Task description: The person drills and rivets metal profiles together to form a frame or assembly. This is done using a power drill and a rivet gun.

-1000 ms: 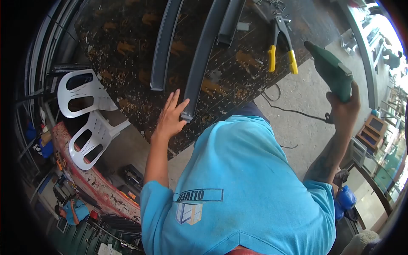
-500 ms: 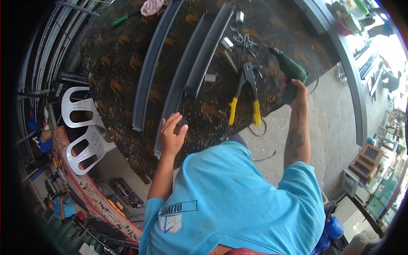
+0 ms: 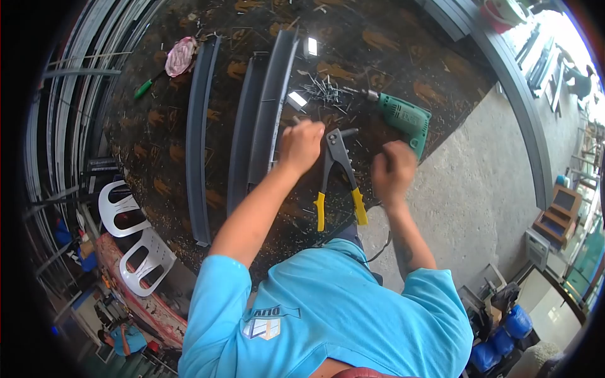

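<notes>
My left hand [image 3: 301, 145] is curled, knuckles up, over the dark worktable [image 3: 157, 126], touching the right side of a grey metal channel [image 3: 270, 107]. Whether it pinches a small piece is unclear. My right hand [image 3: 392, 169] hovers blurred with its fingers curled, just below the handle of a green electric drill [image 3: 403, 116] that lies on the table. Between my hands lies a rivet tool with yellow grips [image 3: 337, 179]. A loose pile of rivets [image 3: 324, 91] sits beyond it.
Two more grey channels [image 3: 198, 132] lie parallel on the table to the left. A pink cloth [image 3: 181, 57] and a green-handled tool [image 3: 144, 88] lie at the far left. White plastic chairs [image 3: 135, 236] stand below the table edge, with concrete floor [image 3: 479, 183] to the right.
The drill has gone from my raised right hand down onto the table, and that hand has let go. My left hand moved from the channel's near end up toward the rivets and closed.
</notes>
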A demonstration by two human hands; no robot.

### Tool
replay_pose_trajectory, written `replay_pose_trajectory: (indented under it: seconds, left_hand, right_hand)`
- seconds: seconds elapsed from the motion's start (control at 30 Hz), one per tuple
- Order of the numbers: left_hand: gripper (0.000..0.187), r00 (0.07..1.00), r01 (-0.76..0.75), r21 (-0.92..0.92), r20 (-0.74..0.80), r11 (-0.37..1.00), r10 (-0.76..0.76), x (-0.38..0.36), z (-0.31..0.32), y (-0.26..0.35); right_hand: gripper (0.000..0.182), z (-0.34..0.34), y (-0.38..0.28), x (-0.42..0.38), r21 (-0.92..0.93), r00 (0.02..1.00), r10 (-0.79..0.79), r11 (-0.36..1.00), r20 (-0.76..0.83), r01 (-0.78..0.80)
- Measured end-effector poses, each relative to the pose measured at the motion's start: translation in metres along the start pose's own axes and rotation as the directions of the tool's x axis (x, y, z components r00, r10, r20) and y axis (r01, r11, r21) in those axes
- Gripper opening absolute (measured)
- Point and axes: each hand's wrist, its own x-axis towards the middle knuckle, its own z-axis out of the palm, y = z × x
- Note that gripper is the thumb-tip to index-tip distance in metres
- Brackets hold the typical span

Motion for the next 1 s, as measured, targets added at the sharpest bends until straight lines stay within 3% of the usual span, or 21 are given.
replay_pose_trajectory:
  seconds: [0.03, 0.1, 0.13, 0.17, 0.2, 0.23, 0.3, 0.33, 0.43, 0.57, 0.63, 0.7, 0.77, 0.8, 0.83, 0.9, 0.93, 0.97, 1.0]
  left_hand:
    - [0.019, 1.0, -0.001, 0.093, 0.022, 0.996, -0.001, 0.014, 0.011, -0.004]
    - [0.02, 0.979, 0.074, 0.236, 0.165, 0.969, -0.115, 0.039, 0.024, -0.005]
    - [0.02, 0.97, 0.063, 0.279, 0.21, 0.958, -0.125, 0.043, 0.027, -0.003]
    - [0.02, 0.959, 0.039, 0.319, 0.253, 0.947, -0.125, 0.051, 0.029, -0.001]
    - [0.02, 0.955, 0.02, 0.372, 0.267, 0.928, -0.127, 0.056, 0.03, 0.003]
    - [0.019, 0.953, -0.01, 0.418, 0.278, 0.908, -0.118, 0.058, 0.031, 0.008]
    - [0.017, 0.946, -0.127, 0.433, 0.323, 0.892, -0.022, 0.061, 0.041, 0.004]
    - [0.018, 0.935, -0.095, 0.436, 0.347, 0.895, -0.07, 0.062, 0.043, 0.007]
    - [0.022, 0.925, -0.147, 0.509, 0.374, 0.848, -0.063, 0.065, 0.049, -0.013]
    - [0.02, 0.952, -0.045, 0.512, 0.282, 0.858, -0.118, 0.054, 0.04, -0.023]
    - [0.017, 0.965, 0.029, 0.388, 0.228, 0.921, -0.127, 0.04, 0.024, -0.019]
    - [0.014, 0.985, 0.01, 0.295, 0.164, 0.956, -0.061, 0.02, 0.023, -0.05]
    - [0.018, 0.997, -0.01, 0.136, -0.073, 0.991, 0.02, -0.004, 0.015, -0.071]
    - [0.023, 0.976, 0.217, -0.102, 0.015, 0.971, -0.216, -0.023, 0.0, -0.055]
    - [0.029, 0.899, 0.439, -0.31, 0.158, 0.843, -0.41, -0.046, -0.013, -0.034]
    - [0.039, 0.893, 0.416, -0.688, 0.185, 0.594, -0.411, -0.083, -0.018, -0.05]
    - [0.034, 0.893, 0.353, -0.85, 0.182, 0.391, -0.412, -0.101, -0.022, -0.05]
    - [0.029, 0.872, 0.327, -0.909, 0.185, 0.259, -0.454, -0.12, -0.027, -0.051]
    - [0.024, 0.9, 0.212, -0.97, 0.146, 0.119, -0.412, -0.139, -0.032, -0.056]
  right_hand:
    - [0.017, 0.003, -0.013, -0.017, 0.106, 0.992, -0.091, 0.991, 0.084, 0.082]
    - [0.014, 0.003, -0.038, -0.065, 0.249, 0.917, -0.212, 0.96, 0.338, 0.13]
    - [0.012, 0.002, -0.056, -0.081, 0.3, 0.863, -0.157, 0.954, 0.48, 0.006]
    - [0.023, 0.006, -0.067, -0.1, 0.382, 0.863, -0.115, 0.919, 0.493, -0.095]
    - [0.046, -0.001, -0.076, -0.108, 0.35, 0.74, -0.07, 0.908, 0.669, -0.23]
    - [0.06, -0.006, -0.086, -0.108, 0.233, 0.646, -0.008, 0.936, 0.763, -0.264]
    - [0.064, -0.003, -0.091, -0.112, 0.208, 0.638, 0.014, 0.94, 0.77, -0.271]
    - [0.065, 0.003, -0.089, -0.117, 0.204, 0.631, 0.013, 0.941, 0.776, -0.27]
    - [0.051, 0.011, -0.089, -0.124, 0.273, 0.731, 0.008, 0.925, 0.682, -0.264]
    - [0.051, 0.004, -0.089, -0.131, 0.325, 0.815, 0.113, 0.879, 0.568, -0.349]
    - [0.053, -0.015, -0.09, -0.128, 0.355, 0.849, 0.158, 0.858, 0.504, -0.37]
    - [0.061, -0.038, -0.094, -0.116, 0.222, 0.792, 0.306, 0.85, 0.529, -0.477]
    - [0.068, -0.042, -0.097, -0.12, 0.304, 0.855, 0.272, 0.851, 0.442, -0.428]
    - [0.067, -0.048, -0.102, -0.121, 0.313, 0.865, 0.266, 0.854, 0.425, -0.416]
    - [0.066, -0.058, -0.108, -0.123, 0.322, 0.874, 0.259, 0.856, 0.411, -0.404]
    - [0.067, -0.077, -0.126, -0.135, 0.385, 0.847, 0.236, 0.81, 0.477, -0.442]
    - [0.066, -0.087, -0.138, -0.143, 0.465, 0.879, 0.099, 0.818, 0.467, -0.339]
    - [0.066, -0.097, -0.151, -0.152, 0.54, 0.893, -0.038, 0.808, 0.448, -0.237]
    - [0.063, -0.113, -0.169, -0.156, 0.573, 0.829, -0.058, 0.749, 0.556, -0.332]
